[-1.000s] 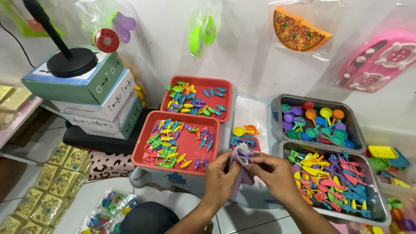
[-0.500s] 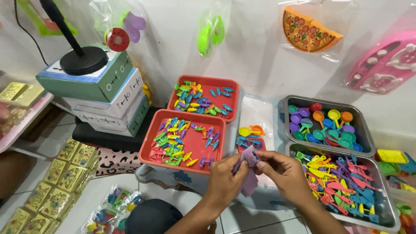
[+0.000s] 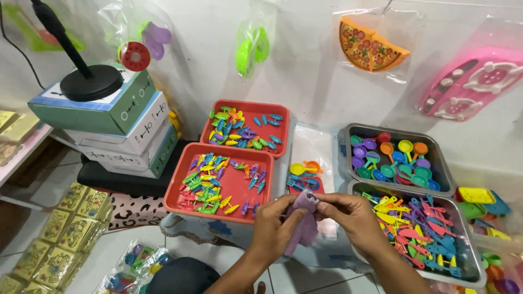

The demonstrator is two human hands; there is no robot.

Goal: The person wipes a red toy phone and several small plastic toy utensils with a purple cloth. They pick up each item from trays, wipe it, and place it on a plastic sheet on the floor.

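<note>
Both of my hands meet low in the middle of the head view. My left hand (image 3: 275, 226) and my right hand (image 3: 354, 215) pinch a small purple plastic toy piece (image 3: 305, 220) between their fingers; most of it hangs below my fingertips. Just beyond them lie a few loose toy spoons, yellow, orange and blue (image 3: 303, 173), on a clear plastic bag (image 3: 313, 144). Two red trays (image 3: 239, 188) of small colourful toy utensils stand to the left. To the right are two grey metal trays (image 3: 444, 169), one with toy spoons, one with mixed toy cutlery.
Stacked cardboard boxes (image 3: 117, 128) with a black stand base on top rise at left. Yellow packets (image 3: 60, 231) lie on the floor at lower left. Bagged toys, among them a toy pizza (image 3: 370, 46) and a pink toy stove (image 3: 471, 84), hang on the wall.
The view has shifted slightly. My hands stay together on the purple piece, working it between the fingers; it has turned a little.
</note>
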